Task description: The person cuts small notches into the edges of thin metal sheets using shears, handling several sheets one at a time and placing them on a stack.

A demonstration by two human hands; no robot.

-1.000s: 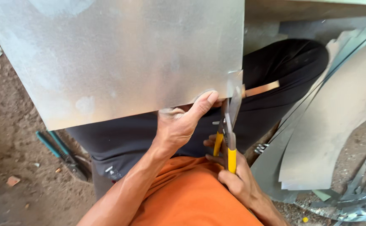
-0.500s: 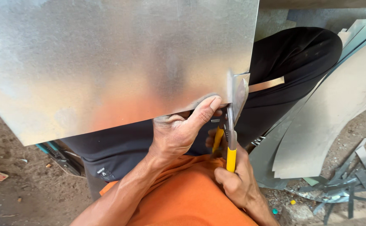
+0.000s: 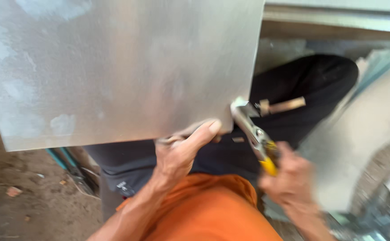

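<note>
The metal sheet (image 3: 123, 67) is gripped at its lower edge by the left hand (image 3: 179, 154). Yellow-handled snips (image 3: 255, 136) are clenched in the right hand (image 3: 288, 178) at five o'clock. Teal-handled pliers (image 3: 68, 163) are left on the dirt floor (image 3: 21, 196) at seven o'clock, partly hidden by the sheet.

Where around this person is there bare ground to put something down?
Bare dirt floor lies at lower left, bordered by the metal sheet above and the green-handled tool to its right. The right side is crowded: curved metal offcuts and scraps beside the right hand holding snips.
</note>
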